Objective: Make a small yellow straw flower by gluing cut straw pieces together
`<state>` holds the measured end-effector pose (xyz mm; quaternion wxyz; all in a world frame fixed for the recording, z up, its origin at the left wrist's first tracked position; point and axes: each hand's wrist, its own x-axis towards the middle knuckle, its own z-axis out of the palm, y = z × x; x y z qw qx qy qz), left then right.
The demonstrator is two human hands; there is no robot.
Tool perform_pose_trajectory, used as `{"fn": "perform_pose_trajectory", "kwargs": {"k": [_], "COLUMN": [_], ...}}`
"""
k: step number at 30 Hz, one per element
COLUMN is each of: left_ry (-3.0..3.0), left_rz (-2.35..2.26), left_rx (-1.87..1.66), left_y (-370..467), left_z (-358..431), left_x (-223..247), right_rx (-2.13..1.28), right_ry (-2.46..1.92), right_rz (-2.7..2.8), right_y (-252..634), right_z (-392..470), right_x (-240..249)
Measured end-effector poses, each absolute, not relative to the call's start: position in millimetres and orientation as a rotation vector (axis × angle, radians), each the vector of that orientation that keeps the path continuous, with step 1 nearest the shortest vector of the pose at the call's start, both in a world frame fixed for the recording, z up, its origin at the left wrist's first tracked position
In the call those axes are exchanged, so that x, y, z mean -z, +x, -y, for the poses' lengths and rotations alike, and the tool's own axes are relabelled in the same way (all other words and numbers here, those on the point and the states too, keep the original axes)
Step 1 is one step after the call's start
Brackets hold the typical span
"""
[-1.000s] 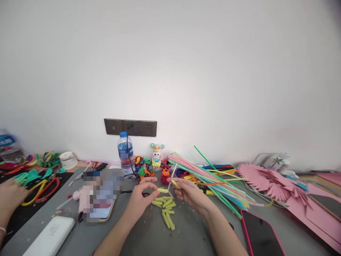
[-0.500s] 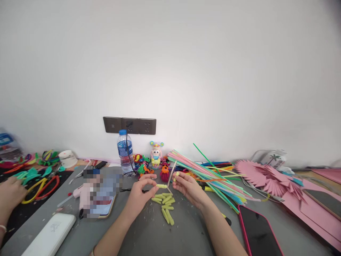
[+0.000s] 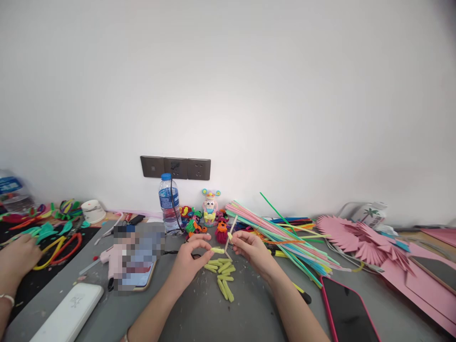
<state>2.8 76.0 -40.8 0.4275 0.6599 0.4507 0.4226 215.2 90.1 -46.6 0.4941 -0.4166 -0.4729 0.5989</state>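
Observation:
My left hand [image 3: 192, 256] pinches a short pale-yellow fuzzy piece [image 3: 217, 250] between thumb and forefinger. My right hand [image 3: 250, 247] has its fingertips closed on another small yellow fuzzy piece [image 3: 230, 236]. Between the hands stands a thin, pale, bent pipe cleaner [image 3: 228, 244], meeting both yellow pieces; whether they are fixed to it I cannot tell. Several short, folded yellow pieces [image 3: 225, 278] lie loosely on the grey mat [image 3: 199, 313] just below my fingers.
Behind my hands stand a water bottle [image 3: 169, 204] and a small figure [image 3: 210, 209]. To the right lie a pipe cleaner bundle [image 3: 285, 240], a red-edged phone [image 3: 349, 308] and pink folded paper [image 3: 366, 237]. A white power bank [image 3: 69, 313] and another person's hand [image 3: 21, 256] are left.
My right fingertips have moved slightly left, bringing their yellow piece against the bent pipe cleaner. My left hand keeps its pinch, and the view has shifted slightly.

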Motion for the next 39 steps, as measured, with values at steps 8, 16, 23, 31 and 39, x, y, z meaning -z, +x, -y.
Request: {"fn": "perform_pose_trajectory", "kwargs": {"k": [8, 16, 23, 31, 39], "left_ry": [1.647, 1.489, 1.383, 1.395, 1.384], "left_rz": [-1.151, -1.063, -1.032, -1.047, -1.055], "left_rx": [-1.037, -1.118, -1.239, -1.223, -1.233], "left_y": [5.1, -2.0, -3.5, -2.9, -3.7], "left_z": [-73.2, -78.0, -81.1, -80.9, -79.9], "left_x": [36.3, 39.0, 43.3, 41.7, 39.4], "right_rx": [-1.275, -0.889, -0.686, -0.699, -0.704], "right_ry": [-1.055, -1.17, -1.175, -1.205, -1.144], "right_rz": [1.461, 1.726, 2.05, 1.992, 1.952], "right_y": [211.1, 206.3, 181.9, 182.0, 194.1], "right_z": [-88.4, -87.7, -75.9, -79.3, -83.4], "right_x": [46.2, 51.2, 55.5, 59.0, 55.5]}}
